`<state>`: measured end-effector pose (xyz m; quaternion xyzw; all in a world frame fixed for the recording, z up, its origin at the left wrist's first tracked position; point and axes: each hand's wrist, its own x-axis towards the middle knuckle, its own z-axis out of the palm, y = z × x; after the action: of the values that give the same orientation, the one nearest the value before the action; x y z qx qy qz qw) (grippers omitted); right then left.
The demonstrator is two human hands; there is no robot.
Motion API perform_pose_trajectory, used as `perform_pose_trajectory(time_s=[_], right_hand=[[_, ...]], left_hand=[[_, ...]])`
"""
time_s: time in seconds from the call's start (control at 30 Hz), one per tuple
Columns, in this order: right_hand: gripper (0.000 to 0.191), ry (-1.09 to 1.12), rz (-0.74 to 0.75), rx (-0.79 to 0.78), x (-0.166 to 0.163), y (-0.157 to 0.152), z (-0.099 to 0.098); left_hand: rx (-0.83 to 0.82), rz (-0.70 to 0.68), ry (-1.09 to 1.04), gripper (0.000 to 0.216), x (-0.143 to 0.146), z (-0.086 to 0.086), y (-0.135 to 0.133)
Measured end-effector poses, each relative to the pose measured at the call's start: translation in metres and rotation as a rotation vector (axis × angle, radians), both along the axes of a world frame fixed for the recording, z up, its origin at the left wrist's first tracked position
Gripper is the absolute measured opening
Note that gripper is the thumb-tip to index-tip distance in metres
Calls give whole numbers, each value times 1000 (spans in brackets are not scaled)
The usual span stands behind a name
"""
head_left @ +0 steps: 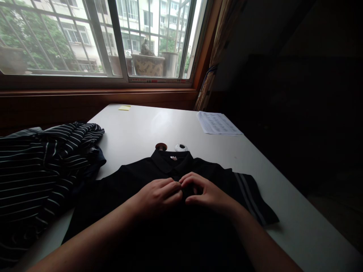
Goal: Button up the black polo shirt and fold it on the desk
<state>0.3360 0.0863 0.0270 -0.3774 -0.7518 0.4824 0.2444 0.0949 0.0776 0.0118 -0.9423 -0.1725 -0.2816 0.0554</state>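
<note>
A black polo shirt [136,177] with a collar lies spread face up on the white table, its collar toward the window. Grey stripes run along its right-hand sleeve. Both hands meet at the front placket just below the collar. The fingers of my left hand [161,193] are curled and closed on the shirt's placket. My right hand [202,190] is bent with thumb and fingertips drawn together at the same spot, touching the placket. Whether a button sits between the fingertips is too dark and small to make out.
A heap of striped dark clothing [56,162] lies on the left of the white table [153,124]. Beyond the collar are a brown round object [161,146] and a white round object [181,147]. Printed papers [218,123] and a yellow note [124,107] lie farther back.
</note>
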Motion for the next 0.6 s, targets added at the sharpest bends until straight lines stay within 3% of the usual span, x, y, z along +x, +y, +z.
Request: perform_pose_trajectory(time_s=[0.27, 0.6], right_hand=[[24, 3, -84, -106, -7, -4, -7], [17, -13, -94, -67, -6, -3, -12]], left_hand=[[-16, -4, -8, 17, 2, 0, -2], [-117, -65, -11, 20, 0, -1, 2]])
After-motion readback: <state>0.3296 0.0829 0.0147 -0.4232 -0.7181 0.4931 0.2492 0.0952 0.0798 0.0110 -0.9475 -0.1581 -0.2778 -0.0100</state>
